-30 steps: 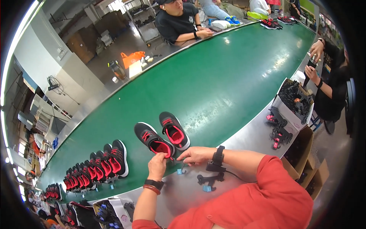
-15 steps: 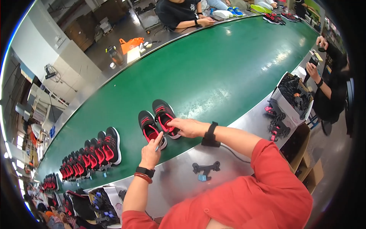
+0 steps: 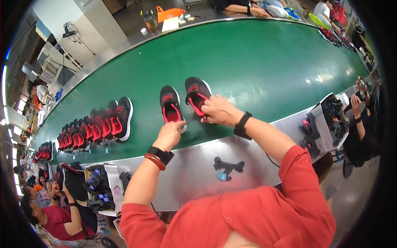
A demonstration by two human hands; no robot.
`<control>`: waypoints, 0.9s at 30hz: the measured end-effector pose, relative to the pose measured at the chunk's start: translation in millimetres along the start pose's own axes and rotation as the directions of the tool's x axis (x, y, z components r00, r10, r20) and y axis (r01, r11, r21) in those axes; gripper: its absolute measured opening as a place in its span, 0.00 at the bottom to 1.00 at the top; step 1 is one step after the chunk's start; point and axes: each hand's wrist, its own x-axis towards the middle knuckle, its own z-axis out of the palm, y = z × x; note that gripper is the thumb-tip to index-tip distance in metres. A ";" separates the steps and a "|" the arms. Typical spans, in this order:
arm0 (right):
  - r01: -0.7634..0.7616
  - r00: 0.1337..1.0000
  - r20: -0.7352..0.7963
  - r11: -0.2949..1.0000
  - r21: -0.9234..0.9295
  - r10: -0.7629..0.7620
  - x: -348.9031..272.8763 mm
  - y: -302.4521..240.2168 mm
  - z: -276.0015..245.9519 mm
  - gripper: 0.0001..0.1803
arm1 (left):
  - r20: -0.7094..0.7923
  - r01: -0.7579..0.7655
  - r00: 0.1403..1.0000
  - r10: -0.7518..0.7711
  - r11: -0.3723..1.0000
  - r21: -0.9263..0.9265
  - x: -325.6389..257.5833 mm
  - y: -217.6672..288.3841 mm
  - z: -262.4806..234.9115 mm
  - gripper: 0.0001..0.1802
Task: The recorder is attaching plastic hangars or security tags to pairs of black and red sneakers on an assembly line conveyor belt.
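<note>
Two black sneakers with red laces and red lining lie on the green belt in front of me. At the heel of the left sneaker is my left hand, its fingers closed; a thin dark tip pokes out beside them, too little to name. My right hand is closed on the heel collar of the right sneaker, thumb and fingers at the red lining. On the metal ledge nearer me lies a black plastic shoe hanger with a light blue clip.
A row of matching sneakers stands on the belt to the left. Boxes of black hangers sit at left and right. Co-workers are at the far side, the right and lower left. A bottle and orange bag lie beyond.
My hands have moved apart, the left staying at the left sneaker's heel, the right at the other. The gap between the two sneakers is wider. The whole view has shifted.
</note>
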 end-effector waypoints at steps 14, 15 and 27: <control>0.047 0.987 0.158 0.980 -0.194 -0.016 31.9 -20.8 6.9 0.12 | -0.065 -0.059 0.996 0.067 0.992 0.114 -5.4 -2.9 -0.7 0.15; 0.029 0.989 0.149 0.979 -0.200 0.001 33.5 -21.1 8.5 0.12 | -0.097 -0.092 0.991 0.097 0.994 0.053 -7.3 -2.1 -1.2 0.15; -0.234 0.969 -0.004 0.914 0.332 0.249 -8.2 -11.7 28.0 0.22 | -0.135 -0.185 0.970 0.200 0.975 0.122 -8.5 -7.6 23.3 0.24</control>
